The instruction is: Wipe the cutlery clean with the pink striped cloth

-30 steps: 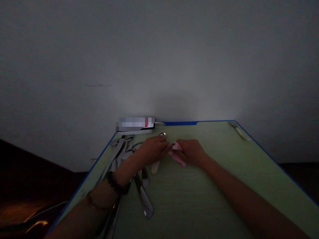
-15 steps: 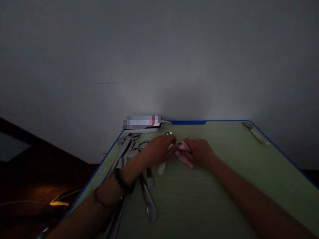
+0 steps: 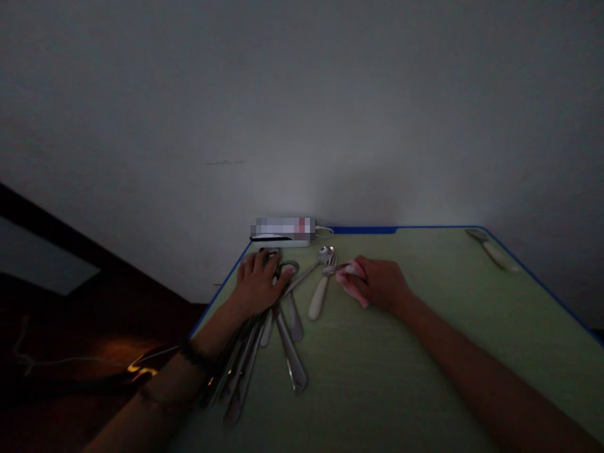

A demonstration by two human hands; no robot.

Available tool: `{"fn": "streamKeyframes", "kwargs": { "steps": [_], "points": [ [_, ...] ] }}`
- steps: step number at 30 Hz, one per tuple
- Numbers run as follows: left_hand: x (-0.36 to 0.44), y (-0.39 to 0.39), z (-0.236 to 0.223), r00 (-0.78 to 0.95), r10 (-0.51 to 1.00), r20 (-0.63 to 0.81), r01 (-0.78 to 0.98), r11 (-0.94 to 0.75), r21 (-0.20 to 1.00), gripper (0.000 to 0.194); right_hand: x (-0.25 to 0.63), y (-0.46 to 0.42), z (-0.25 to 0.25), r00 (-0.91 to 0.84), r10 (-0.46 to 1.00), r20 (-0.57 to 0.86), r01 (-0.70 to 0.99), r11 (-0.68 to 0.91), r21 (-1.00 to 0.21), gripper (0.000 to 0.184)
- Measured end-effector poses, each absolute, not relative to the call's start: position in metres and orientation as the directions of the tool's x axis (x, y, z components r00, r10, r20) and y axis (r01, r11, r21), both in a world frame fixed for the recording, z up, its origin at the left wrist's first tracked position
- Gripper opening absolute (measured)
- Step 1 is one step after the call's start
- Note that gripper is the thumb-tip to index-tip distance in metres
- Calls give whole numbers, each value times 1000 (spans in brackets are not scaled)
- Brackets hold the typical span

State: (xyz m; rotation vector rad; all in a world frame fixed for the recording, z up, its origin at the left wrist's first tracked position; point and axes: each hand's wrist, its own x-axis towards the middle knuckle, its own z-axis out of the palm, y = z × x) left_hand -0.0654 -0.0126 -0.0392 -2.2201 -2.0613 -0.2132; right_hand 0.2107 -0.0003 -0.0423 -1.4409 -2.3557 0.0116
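My left hand (image 3: 257,286) lies with fingers spread over the top of a pile of metal cutlery (image 3: 252,358), whose long handles fan toward me. My right hand (image 3: 383,284) is closed on a bunched pink cloth (image 3: 353,286). A thin metal piece, perhaps a fork, juts leftward from that cloth; its other end is hidden. Just left of the cloth lies a white-handled fork (image 3: 318,299). A spoon (image 3: 325,253) rests with its bowl by the fork's head and its handle running toward my left hand.
Another white-handled utensil (image 3: 497,255) lies at the table's far right. A phone-like device (image 3: 283,229) with a white cable stands against the wall at the back. The green table (image 3: 401,377) has a blue edge. Dark floor shows at lower left.
My left hand has moved left, away from the cloth, and opened over the cutlery pile. The right hand keeps the cloth in about the same place. The view has shifted slightly.
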Motion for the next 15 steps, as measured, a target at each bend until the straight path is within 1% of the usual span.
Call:
{"fn": "streamKeyframes", "kwargs": {
  "steps": [5, 10, 13, 15],
  "points": [
    [-46, -16, -43, 94, 991, 98, 994, -99, 52, 61, 208, -3, -41, -386, 872, 300, 865, 455, -210, 52],
    [-31, -17, -41, 126, 988, 92, 988, -133, 75, 60, 207, -4, -42, -380, 869, 315, 870, 452, -197, 51],
    [-25, -16, -36, 117, 984, 132, 989, -127, 73, 58, 208, -4, -41, -383, 869, 314, 870, 454, -194, 50],
    [-20, -15, -30, 147, 965, 218, 984, -166, 69, 57, 209, -3, -41, -389, 870, 303, 867, 457, -197, 49]
  ]
}}
